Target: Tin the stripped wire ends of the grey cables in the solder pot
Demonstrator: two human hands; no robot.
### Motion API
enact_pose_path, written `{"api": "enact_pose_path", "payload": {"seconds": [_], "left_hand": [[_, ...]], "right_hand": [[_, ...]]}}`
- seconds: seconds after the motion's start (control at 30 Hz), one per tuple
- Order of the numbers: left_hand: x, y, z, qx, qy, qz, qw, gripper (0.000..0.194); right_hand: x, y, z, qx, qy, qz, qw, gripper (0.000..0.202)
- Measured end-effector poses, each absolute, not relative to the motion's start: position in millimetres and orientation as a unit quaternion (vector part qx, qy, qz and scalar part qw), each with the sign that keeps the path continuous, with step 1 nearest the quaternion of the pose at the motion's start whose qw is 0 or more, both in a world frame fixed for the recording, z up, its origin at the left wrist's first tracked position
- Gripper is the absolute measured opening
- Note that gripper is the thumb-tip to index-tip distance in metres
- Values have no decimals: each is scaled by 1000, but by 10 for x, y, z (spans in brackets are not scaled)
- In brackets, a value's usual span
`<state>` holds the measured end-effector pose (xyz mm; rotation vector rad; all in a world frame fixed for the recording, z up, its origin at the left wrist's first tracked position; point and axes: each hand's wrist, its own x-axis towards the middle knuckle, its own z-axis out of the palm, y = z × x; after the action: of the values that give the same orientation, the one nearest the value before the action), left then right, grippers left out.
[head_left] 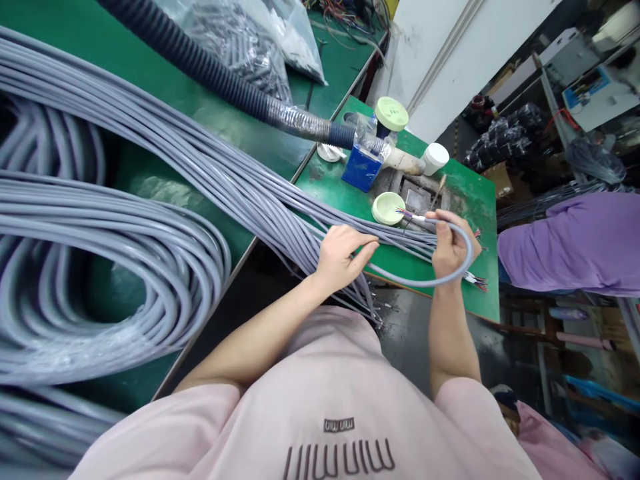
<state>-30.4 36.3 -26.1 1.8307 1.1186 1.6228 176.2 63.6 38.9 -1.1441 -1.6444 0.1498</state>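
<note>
My right hand (453, 243) pinches a grey cable (425, 283) close to its stripped end. The cable loops back below that hand toward the left. Thin coloured wires (404, 212) fan out from its end, over the edge of a pale green dish (387, 208). Over the long bundle of grey cables (280, 210) is my left hand (347, 253), its thumb and fingers drawn together in a pinch. Whether anything sits between those fingertips I cannot make out. More cable ends with bared coloured wires (479, 283) lie beyond my right wrist.
A ribbed dark hose (200, 63) runs across to a blue box (362, 167). Beside a sooty metal square (419, 199) stand a white cup (435, 159) and a green-lidded pot (391, 113). Coiled cables (185, 267) fill the left. A person in purple (575, 247) is at right.
</note>
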Motion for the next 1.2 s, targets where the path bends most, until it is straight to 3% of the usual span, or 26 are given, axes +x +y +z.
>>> {"api": "enact_pose_path", "payload": {"seconds": [0.57,0.8,1.2], "left_hand": [[-385,452,-488,691,402,581,154,13],[-387,442,-491,687,427,552,202,12],[-396,424,-534,667,448,580,132,19]], "right_hand": [[1621,1475,337,-487,-762,174,390,21],[1571,1502,313,-494,-784,152,343,18],[1899,1567,503,-522,-741,66,417,22]]}}
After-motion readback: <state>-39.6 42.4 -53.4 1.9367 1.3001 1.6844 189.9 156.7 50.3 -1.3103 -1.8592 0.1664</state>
